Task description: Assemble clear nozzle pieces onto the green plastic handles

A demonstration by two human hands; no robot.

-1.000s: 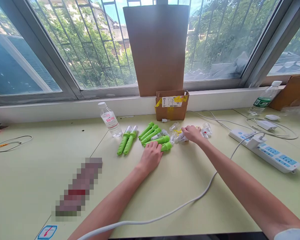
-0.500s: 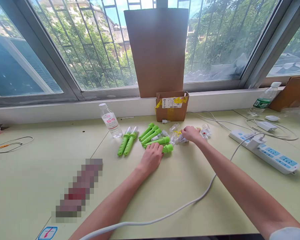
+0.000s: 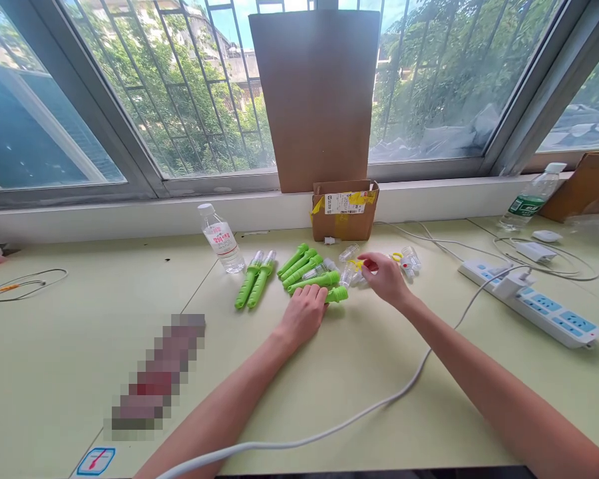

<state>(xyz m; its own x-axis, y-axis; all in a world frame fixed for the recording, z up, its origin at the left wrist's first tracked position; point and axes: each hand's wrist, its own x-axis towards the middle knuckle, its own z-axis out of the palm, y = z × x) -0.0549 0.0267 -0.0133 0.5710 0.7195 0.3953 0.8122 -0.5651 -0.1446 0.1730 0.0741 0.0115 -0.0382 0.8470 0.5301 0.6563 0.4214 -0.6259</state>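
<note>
My left hand [image 3: 307, 309] curls over a green plastic handle [image 3: 337, 295] with a threaded end, lying on the table. Beyond it lie several more green handles [image 3: 299, 266], with clear ribbed tubes [image 3: 315, 271] among them. My right hand [image 3: 385, 276] has thumb and forefinger curled together at a small yellow plastic piece [image 3: 356, 264], beside clear plastic caps [image 3: 348, 253]. More clear pieces [image 3: 410, 261] with yellow and red bits sit right of that hand. Two green handles with clear tubes fitted [image 3: 255, 279] lie side by side to the left.
A water bottle [image 3: 220, 239] stands behind the handles, and an open cardboard box [image 3: 345, 216] is by the window wall. At right are a power strip [image 3: 532, 299] and another bottle [image 3: 532, 196]. A white cable [image 3: 349, 420] crosses the table in front of both arms.
My right hand has turned and drawn its fingers into a rounder curl over the clear parts, uncovering pieces to its right. My left hand stays on the green handle.
</note>
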